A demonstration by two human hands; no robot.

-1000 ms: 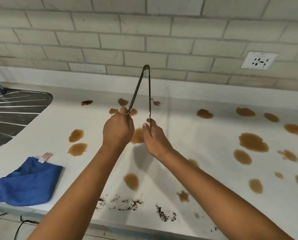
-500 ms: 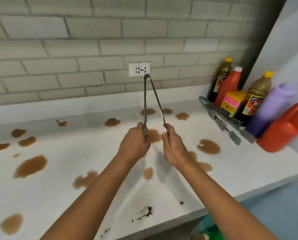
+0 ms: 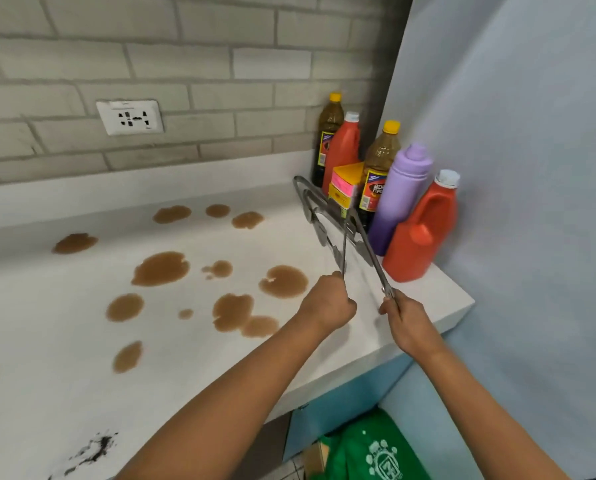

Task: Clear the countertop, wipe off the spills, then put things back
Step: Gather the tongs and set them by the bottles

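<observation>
Both hands' grip unchanged on tongs (image 3: 362, 244), now tilted toward bottles (image 3: 379, 168)

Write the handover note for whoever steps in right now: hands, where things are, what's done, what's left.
Left hand grips one arm of the tongs; right hand pinches the other arm. The tongs' hinge end points at the other tongs lying beside the bottles in the right corner.
Done: bottles and a box are gathered in that corner.
Left: set these tongs down, wipe the brown spills and dark crumbs off the countertop, then put things back.
</observation>
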